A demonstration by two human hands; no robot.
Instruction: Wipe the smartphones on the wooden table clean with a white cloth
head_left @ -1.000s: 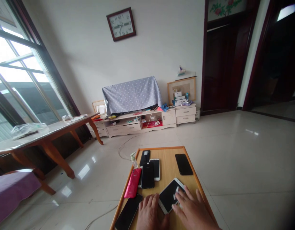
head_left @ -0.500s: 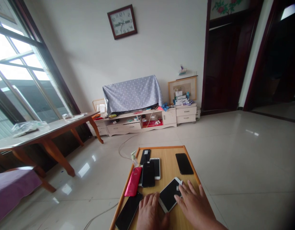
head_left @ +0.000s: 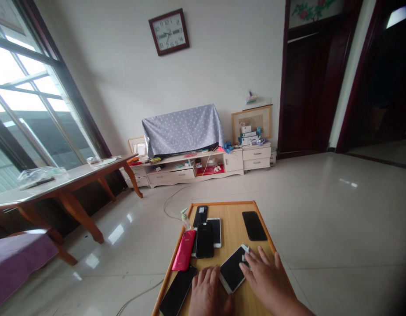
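A white smartphone (head_left: 234, 270) with a dark screen lies slanted on the wooden table (head_left: 237, 219). At its lower left corner is my left hand (head_left: 208, 289), fingers bent close together, index finger and thumb against the phone's edges. My right hand (head_left: 267, 274) reaches over the phone's upper right part. Its thumb and index finger press a small white piece (head_left: 245, 253), perhaps a wipe, onto the screen, while the other fingers are spread. Left of my left hand lies a black phone (head_left: 178, 289), and above that a red phone (head_left: 184, 250) lies back up.
A black phone (head_left: 204, 240) overlaps a white phone (head_left: 217, 231), with another dark phone (head_left: 200, 216) behind. A pump bottle (head_left: 186, 219) stands at the left edge. One more black phone (head_left: 254, 226) lies at the right. A low cabinet (head_left: 234, 161) stands against the wall.
Both hands keep nearly the same place on the white smartphone. The whole view has shifted very slightly; the other phones have not moved.
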